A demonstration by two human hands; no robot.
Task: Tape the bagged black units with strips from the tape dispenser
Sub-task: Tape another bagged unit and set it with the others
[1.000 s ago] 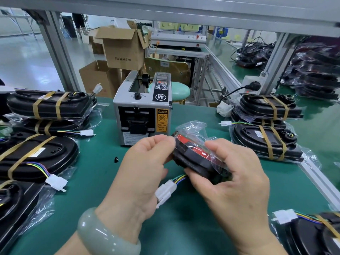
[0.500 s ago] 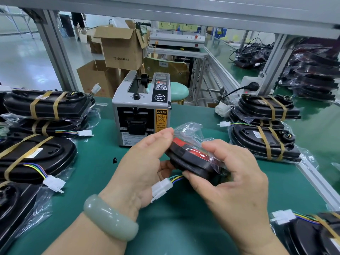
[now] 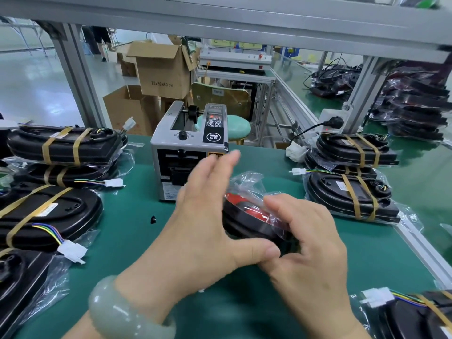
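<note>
A black unit with a red part, in a clear bag (image 3: pixel 247 216), is held just above the green mat in front of the tape dispenser (image 3: pixel 171 152). My right hand (image 3: pixel 310 260) grips its near end, fingers curled over the top. My left hand (image 3: pixel 203 223) has straight, blurred fingers raised in front of the dispenser's face, near the yellow label. Its thumb lies under the unit beside my right hand. The unit's white connector is hidden behind my left hand.
Units bound with tan tape are stacked at the left (image 3: pixel 63 145) and right (image 3: pixel 352 192), and another lies at the bottom right (image 3: pixel 415 314). Aluminium frame posts (image 3: pixel 78 77) and cardboard boxes (image 3: pixel 161 69) stand behind the green mat (image 3: pixel 137 231).
My left hand's fingers have let go of the bagged unit's far end and lifted up toward the dispenser. My right hand keeps its hold and the unit has barely moved.
</note>
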